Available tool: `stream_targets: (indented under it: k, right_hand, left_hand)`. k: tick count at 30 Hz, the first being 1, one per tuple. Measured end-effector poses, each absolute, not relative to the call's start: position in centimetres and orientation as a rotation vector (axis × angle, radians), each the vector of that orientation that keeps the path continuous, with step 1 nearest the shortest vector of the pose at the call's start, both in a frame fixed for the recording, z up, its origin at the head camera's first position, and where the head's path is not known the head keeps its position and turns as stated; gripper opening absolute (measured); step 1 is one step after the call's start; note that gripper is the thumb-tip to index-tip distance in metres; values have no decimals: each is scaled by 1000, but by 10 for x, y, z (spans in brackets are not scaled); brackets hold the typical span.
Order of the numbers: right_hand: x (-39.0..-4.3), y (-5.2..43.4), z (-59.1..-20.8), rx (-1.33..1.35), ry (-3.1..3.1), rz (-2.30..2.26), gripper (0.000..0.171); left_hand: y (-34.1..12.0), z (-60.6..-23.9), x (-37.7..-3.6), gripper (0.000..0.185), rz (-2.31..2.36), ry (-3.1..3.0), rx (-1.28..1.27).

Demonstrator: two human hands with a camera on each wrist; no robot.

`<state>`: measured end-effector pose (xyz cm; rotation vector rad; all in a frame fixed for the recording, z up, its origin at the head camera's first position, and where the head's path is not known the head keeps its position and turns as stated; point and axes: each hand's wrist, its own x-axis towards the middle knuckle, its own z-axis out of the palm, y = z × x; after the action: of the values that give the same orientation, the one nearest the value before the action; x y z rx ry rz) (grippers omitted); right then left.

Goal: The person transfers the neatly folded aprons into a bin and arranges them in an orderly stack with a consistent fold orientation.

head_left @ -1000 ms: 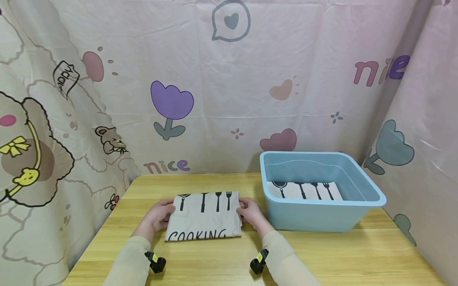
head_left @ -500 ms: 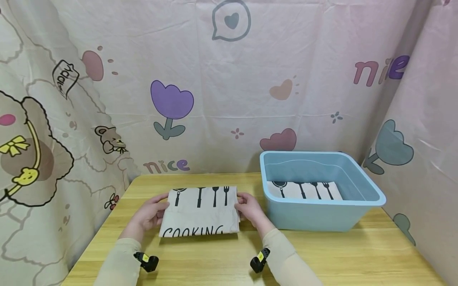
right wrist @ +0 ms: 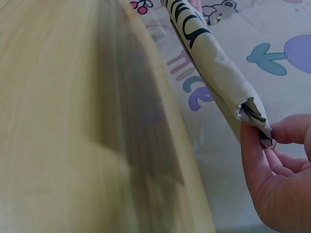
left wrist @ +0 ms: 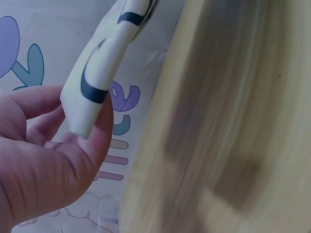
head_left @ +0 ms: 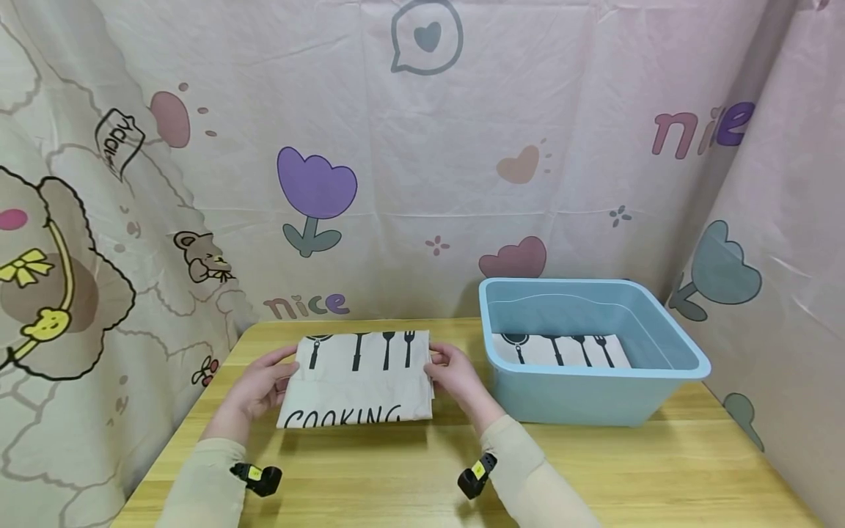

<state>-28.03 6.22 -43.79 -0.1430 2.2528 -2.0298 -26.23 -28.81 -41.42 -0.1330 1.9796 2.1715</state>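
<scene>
A folded white cloth (head_left: 359, 381) with dark utensil prints and the word "COOKING" is held above the table between both hands. My left hand (head_left: 259, 383) pinches its left edge, thumb on top and fingers beneath. At the opposite edge my right hand (head_left: 457, 374) pinches it the same way. In the left wrist view the cloth (left wrist: 104, 73) appears edge-on, with the left hand (left wrist: 53, 150) around its end. The right wrist view shows the folded layers of the cloth (right wrist: 218, 73) gripped at one corner by the right hand (right wrist: 279, 174).
To the right stands a light blue plastic bin (head_left: 568, 400). Another white cloth (head_left: 561, 352) with utensil prints lies inside it. The wooden table (head_left: 370, 484) meets a printed curtain (head_left: 422, 169) at the back and sides. A small black camera sits at each wrist.
The folded cloth has risen off the table, moving up and to the left in the head view. Both hands have moved with it, the left one further. The bin has stayed put.
</scene>
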Motion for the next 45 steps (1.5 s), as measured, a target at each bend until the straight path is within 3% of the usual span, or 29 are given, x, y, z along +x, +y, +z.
stream_targets:
  k: [5,14,28,45]
  right_hand:
    - [-277,61,-424,-183,2243,-2064,48]
    - [-271,61,-394,-264,2274,-2099,48]
    - [-262,70,-356,-357,2345,-2088,48]
    - [-257,120,-320,-410,2470,-1999,48]
  left_hand:
    - [-290,-407,-262,57,2194,1968,-96]
    - [-292,-383,-255,32,2303,1935,45]
    - [-281,-362,-248,42,2486,1852,168]
    - [-235,-325,-243,35,2578,1818,253]
